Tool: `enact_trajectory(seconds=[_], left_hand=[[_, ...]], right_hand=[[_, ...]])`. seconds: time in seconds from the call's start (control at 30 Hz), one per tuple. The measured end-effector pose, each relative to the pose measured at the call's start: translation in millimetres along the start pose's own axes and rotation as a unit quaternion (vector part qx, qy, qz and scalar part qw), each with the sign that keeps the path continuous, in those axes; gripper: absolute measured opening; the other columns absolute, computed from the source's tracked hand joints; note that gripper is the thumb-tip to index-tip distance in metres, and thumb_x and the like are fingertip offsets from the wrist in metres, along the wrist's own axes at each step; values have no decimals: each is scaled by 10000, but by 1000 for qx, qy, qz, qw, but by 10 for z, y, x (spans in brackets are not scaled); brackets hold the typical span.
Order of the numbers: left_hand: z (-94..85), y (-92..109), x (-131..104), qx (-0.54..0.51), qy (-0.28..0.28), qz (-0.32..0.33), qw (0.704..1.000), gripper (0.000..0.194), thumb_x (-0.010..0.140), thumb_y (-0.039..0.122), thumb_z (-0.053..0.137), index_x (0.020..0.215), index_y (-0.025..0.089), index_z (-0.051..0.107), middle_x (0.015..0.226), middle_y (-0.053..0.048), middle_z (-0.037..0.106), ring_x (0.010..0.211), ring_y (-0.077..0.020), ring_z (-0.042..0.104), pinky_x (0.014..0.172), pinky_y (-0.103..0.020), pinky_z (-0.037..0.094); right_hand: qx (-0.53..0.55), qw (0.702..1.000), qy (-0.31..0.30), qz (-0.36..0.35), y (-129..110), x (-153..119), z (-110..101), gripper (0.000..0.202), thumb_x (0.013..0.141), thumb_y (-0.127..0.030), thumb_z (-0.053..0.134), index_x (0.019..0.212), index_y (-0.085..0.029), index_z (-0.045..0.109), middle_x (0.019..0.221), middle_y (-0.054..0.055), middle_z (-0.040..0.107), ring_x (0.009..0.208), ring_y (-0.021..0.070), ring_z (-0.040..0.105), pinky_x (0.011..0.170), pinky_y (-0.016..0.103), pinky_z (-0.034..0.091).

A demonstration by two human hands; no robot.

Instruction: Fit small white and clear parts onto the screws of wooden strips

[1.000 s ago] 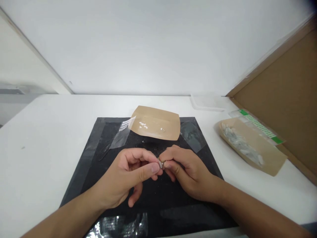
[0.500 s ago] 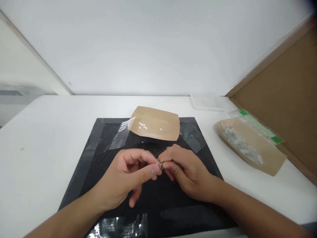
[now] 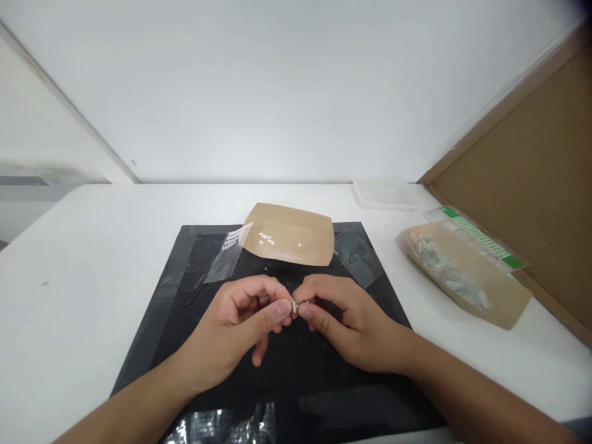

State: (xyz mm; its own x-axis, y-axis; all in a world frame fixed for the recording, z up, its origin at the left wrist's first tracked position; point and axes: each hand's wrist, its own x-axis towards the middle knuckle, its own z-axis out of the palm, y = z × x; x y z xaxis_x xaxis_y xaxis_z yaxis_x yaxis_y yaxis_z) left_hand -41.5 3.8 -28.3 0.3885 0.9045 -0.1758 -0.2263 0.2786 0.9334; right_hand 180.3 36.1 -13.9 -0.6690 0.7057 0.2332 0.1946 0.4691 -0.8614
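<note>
Your left grip (image 3: pixel 226 330) pinches a small pale piece (image 3: pixel 295 306); just right of it, your right grip (image 3: pixel 363 320) closes on a thin bit (image 3: pixel 302 303), too small to identify. Looks like two-handed fine work on the piece; next move probably calls for a steady left pinch, light right fingertips. Black mat (image 3: pixel 300 382) below both grips, brown tray (image 3: pixel 319 228) with white bits (image 3: pixel 266 237) beyond.

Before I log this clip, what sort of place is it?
Probably a workstation for fine handwork: a black mat lies on a white table, a brown tray near its far edge holds tiny white pieces, and another brown tray sits at right.
</note>
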Motion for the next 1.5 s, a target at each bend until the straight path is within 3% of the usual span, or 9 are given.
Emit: enact_trajectory(seconds=[0.23,0.43,0.57,0.77,0.97,1.13,1.27,1.37,1.5], left_hand=[[-32,-41,37,15,-3,10,1000,270,974,422,732,913,159,722,770,5,591,530,-51,521,374,-104,464],[-88,-32,55,128,55,81,987,200,989,384,709,1007,185,710,817,-11,619,553,-83,569,358,-138,492],[-96,0,61,291,105,191,931,105,985,284,694,975,192,742,871,-37,650,616,-107,625,377,-151,502],[-63,158,71,433,176,296,833,56,959,196,689,980,211,739,884,-16,698,634,-87,640,432,-147,477],[-175,503,319,587,113,325,733,135,975,236,648,938,199,772,835,-10,750,641,-101,641,555,-203,501],[-376,715,735,648,124,299,690,153,940,255,685,843,203,790,790,-21,769,638,-150,643,622,-275,472],[-430,747,935,678,129,287,664,153,922,237,683,814,215,790,783,-27,783,651,-189,656,595,-285,413],[-397,709,896,681,133,289,660,189,964,224,621,916,236,804,880,-36,810,736,-213,701,623,-287,444],[-298,600,633,656,152,310,671,253,1029,231,531,1112,227,770,1022,-67,799,784,-193,708,695,-297,515]], right_hand=[[18,1000,-6,10,-10,-3,-56,176,1036,-289,626,972,-172,741,843,14,671,750,111,595,706,248,474],[8,1000,29,4,16,4,-77,143,1010,-270,679,1067,-210,794,851,9,687,727,102,596,667,233,479],[-2,998,64,-5,38,6,-93,148,994,-248,697,1101,-233,799,899,14,719,756,101,634,694,234,500],[-41,991,124,10,59,-4,-99,129,975,-250,704,1062,-259,799,923,8,768,794,121,677,707,256,512],[-49,972,211,85,117,-11,-109,138,953,-348,724,1030,-250,783,864,13,767,735,147,675,631,263,501],[-86,965,228,94,132,-4,-158,104,945,-342,721,990,-263,771,858,-3,749,727,142,656,642,258,507],[-77,963,231,111,155,5,-176,123,951,-358,707,969,-247,755,846,3,740,712,144,643,637,262,511],[-59,964,223,130,176,0,-160,154,959,-384,698,979,-239,746,834,8,737,710,150,648,641,268,524],[-50,968,209,132,171,-17,-131,158,965,-386,703,985,-234,742,814,4,728,718,149,660,653,268,524]])
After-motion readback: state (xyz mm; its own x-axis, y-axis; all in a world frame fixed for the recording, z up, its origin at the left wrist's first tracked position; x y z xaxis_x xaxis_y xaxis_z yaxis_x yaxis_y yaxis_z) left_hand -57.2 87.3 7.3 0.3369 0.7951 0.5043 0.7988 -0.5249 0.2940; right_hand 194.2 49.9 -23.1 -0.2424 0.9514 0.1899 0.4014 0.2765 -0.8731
